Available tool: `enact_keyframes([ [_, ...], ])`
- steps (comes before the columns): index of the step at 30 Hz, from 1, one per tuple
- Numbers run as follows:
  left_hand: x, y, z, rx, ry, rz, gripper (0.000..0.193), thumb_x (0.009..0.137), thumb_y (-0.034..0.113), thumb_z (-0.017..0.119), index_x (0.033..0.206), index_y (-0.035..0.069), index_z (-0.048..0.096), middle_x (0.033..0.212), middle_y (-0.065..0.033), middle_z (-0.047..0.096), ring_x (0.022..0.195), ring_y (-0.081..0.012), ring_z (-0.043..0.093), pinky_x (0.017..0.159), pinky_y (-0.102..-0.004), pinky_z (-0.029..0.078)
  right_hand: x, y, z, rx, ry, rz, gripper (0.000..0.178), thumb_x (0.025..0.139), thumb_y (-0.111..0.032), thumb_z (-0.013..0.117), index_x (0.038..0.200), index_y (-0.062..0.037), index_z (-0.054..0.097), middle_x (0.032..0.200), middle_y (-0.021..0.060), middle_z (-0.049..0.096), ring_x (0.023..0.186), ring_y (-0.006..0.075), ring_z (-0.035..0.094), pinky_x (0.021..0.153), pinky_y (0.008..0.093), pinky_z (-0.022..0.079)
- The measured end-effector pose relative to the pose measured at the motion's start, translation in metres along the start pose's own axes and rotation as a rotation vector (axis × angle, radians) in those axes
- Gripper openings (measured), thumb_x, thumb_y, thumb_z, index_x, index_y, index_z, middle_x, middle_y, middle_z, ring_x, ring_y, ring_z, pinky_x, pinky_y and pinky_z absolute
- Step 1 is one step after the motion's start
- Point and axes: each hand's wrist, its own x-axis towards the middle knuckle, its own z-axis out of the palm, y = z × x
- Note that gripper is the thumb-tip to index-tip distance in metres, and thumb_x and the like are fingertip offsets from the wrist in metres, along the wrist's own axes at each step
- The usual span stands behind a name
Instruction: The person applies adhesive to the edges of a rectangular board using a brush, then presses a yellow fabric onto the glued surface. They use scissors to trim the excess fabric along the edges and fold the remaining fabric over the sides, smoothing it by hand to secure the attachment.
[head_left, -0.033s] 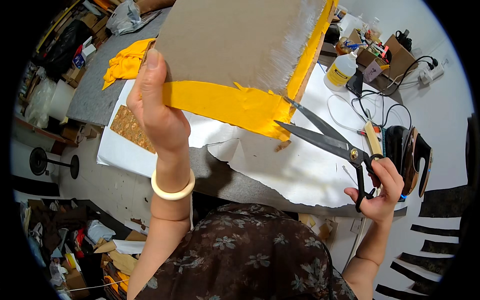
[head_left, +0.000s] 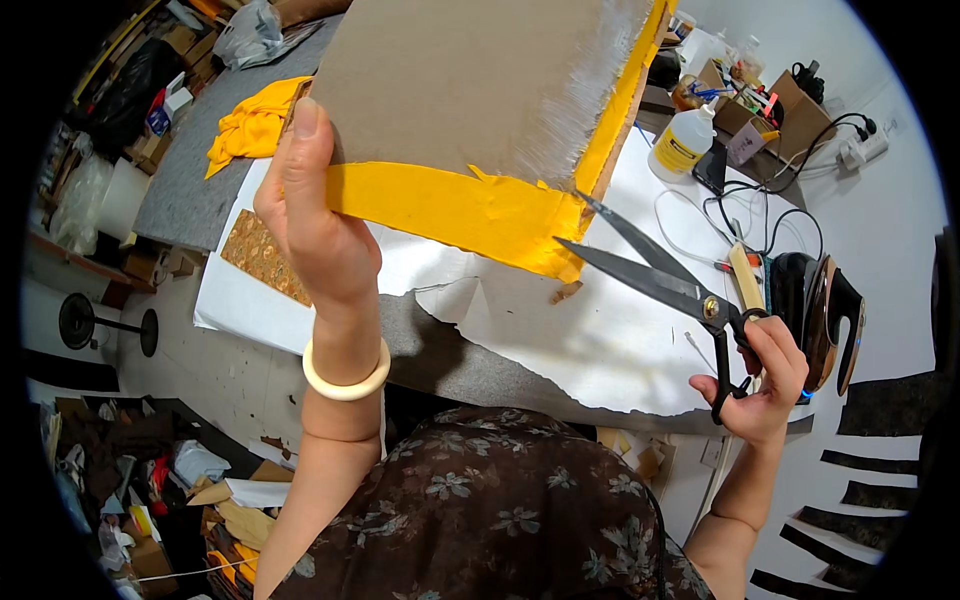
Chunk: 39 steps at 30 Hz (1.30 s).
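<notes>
My left hand point(head_left: 318, 210) grips the left edge of a flat grey-brown board point(head_left: 460, 90), thumb on its upper face, other fingers mostly hidden behind. Yellow fabric point(head_left: 430, 210) is folded over the board's near and right edges, with small raised tabs near the corner. Whitish streaks mark the board's right side. In my right hand point(head_left: 765, 385) are black-handled scissors point(head_left: 690, 295), fingers in the loops. Their blades stand apart, tips at the fabric's near right corner. A small brown scrap point(head_left: 566, 292) shows just below that corner.
White paper point(head_left: 560, 340) with a torn edge covers part of the grey table point(head_left: 200, 190). A patterned brown piece point(head_left: 265, 255) and crumpled yellow cloth point(head_left: 258, 122) lie left. At right are a glue bottle point(head_left: 683, 140), cables point(head_left: 765, 215) and an iron point(head_left: 835, 320).
The scissors have shifted very slightly right, their tips a little farther from the fabric corner. My left hand and the board look unmoved.
</notes>
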Motion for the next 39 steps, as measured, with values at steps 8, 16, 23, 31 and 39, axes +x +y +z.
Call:
enact_keyframes([
  [8,0.001,0.0,-0.004,-0.003,0.007,-0.003,0.033,0.102,0.027,0.052,0.097,-0.001,0.068,0.087,-0.0034,0.067,0.08,-0.0063,0.059,0.072,-0.0207,0.044,-0.004,0.001,-0.001,0.008,-0.016,0.017,0.072,0.061,-0.036,0.094,0.116,-0.0006,0.063,0.081,0.0063,0.057,0.06,0.0131,0.046,0.047,0.0225,0.031],
  [16,0.0,0.001,-0.001,0.005,0.018,-0.012,0.033,0.102,0.027,0.053,0.098,-0.001,0.069,0.088,-0.0028,0.066,0.08,-0.006,0.058,0.072,-0.0206,0.044,-0.003,-0.001,0.001,-0.032,0.016,-0.012,0.072,0.06,-0.038,0.094,0.114,0.0002,0.065,0.078,0.0055,0.057,0.059,0.0128,0.046,0.046,0.0233,0.03],
  [23,0.0,-0.002,-0.004,0.023,-0.011,0.018,0.031,0.102,0.027,0.053,0.086,0.003,0.064,0.079,0.0001,0.06,0.073,-0.0045,0.053,0.068,-0.02,0.04,0.005,-0.004,-0.001,-0.085,-0.027,-0.052,0.062,0.061,-0.029,0.092,0.109,0.0007,0.065,0.086,0.0163,0.069,0.066,0.0257,0.065,0.055,0.0298,0.051],
  [31,-0.001,0.0,0.0,0.01,0.003,0.006,0.032,0.102,0.028,0.053,0.086,0.002,0.065,0.081,-0.0015,0.063,0.075,-0.0052,0.056,0.07,-0.0204,0.042,0.004,-0.002,0.0,-0.134,-0.059,-0.103,0.051,0.075,-0.031,0.083,0.106,0.0048,0.067,0.082,0.0161,0.068,0.064,0.0264,0.065,0.055,0.0309,0.052],
  [39,-0.001,-0.001,-0.002,-0.001,-0.01,-0.019,0.031,0.102,0.027,0.051,0.095,0.001,0.066,0.087,-0.0039,0.066,0.08,-0.007,0.06,0.073,-0.021,0.045,0.002,-0.001,0.007,-0.167,-0.017,-0.097,0.042,0.074,-0.019,0.08,0.105,0.0072,0.068,0.079,0.014,0.066,0.063,0.0247,0.064,0.053,0.0303,0.05],
])
